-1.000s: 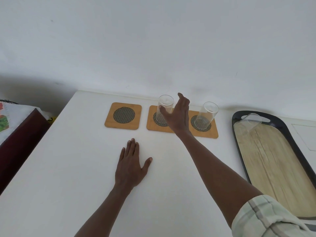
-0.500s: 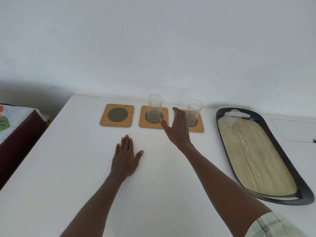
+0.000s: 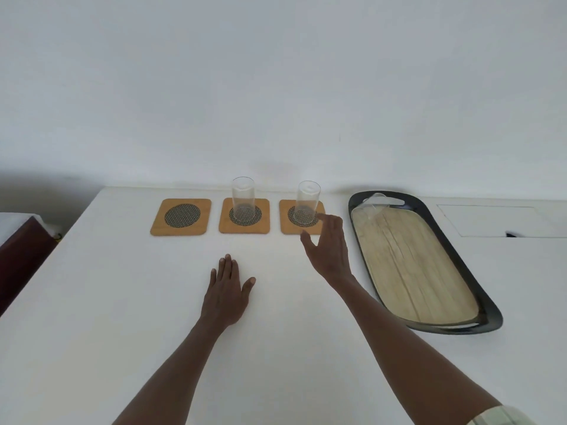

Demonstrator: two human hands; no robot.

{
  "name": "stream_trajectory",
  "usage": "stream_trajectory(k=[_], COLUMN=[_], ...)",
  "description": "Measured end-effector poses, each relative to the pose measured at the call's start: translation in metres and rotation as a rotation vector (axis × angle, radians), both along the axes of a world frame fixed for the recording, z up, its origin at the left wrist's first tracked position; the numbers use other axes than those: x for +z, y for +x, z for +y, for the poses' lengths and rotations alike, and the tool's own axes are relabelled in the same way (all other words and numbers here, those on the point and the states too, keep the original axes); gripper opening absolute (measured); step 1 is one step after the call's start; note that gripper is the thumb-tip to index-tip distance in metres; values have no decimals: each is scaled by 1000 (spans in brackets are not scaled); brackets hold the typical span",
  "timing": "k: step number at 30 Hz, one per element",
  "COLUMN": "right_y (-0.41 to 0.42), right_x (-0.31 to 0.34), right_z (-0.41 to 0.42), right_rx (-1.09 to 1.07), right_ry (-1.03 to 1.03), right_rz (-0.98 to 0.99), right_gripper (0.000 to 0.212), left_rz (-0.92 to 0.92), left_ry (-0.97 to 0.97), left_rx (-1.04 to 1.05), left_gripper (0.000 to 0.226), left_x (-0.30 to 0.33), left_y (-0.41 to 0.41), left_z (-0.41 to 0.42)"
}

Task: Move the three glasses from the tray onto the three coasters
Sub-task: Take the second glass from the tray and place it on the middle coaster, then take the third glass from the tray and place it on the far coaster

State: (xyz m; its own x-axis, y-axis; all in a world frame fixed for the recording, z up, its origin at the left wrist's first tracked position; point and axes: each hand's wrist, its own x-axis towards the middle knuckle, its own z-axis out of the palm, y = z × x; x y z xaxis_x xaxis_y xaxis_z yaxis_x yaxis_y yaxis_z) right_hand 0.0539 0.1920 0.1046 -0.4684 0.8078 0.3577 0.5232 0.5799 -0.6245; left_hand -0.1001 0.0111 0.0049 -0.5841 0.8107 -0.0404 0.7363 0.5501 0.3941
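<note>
Three wooden coasters with dark mesh centres lie in a row near the wall. The left coaster is bare. A clear glass stands upright on the middle coaster, and another clear glass stands on the right coaster. A third glass stands at the far end of the dark-rimmed tray. My right hand hovers open just in front of the right coaster, holding nothing. My left hand lies flat on the white table, fingers together.
The white table meets a white wall at the back. A dark red piece of furniture stands off the table's left edge. A rectangular recessed panel lies right of the tray.
My right hand has let go of the glass on the middle coaster and drifted right, toward the tray. The view has shifted right. My left hand stays flat.
</note>
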Motion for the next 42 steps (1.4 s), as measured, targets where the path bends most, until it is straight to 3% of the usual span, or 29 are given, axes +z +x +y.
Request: stream_trajectory(k=[22,33,42], right_y=[126,124,90], right_x=[-25,-40,-39], right_z=[93,124,152], right_rx=[-142,-220,-455], right_ry=[-39,-102,-231], right_rz=[-20,-19,-25], right_gripper=[44,41,41], left_rz=[-18,19,38], left_ry=[40,84,98], left_rx=[-132,-67,-50], left_gripper=[74,75,77], left_x=[-2,-16,-18], left_y=[107,112,111], left_z=[118,128,129])
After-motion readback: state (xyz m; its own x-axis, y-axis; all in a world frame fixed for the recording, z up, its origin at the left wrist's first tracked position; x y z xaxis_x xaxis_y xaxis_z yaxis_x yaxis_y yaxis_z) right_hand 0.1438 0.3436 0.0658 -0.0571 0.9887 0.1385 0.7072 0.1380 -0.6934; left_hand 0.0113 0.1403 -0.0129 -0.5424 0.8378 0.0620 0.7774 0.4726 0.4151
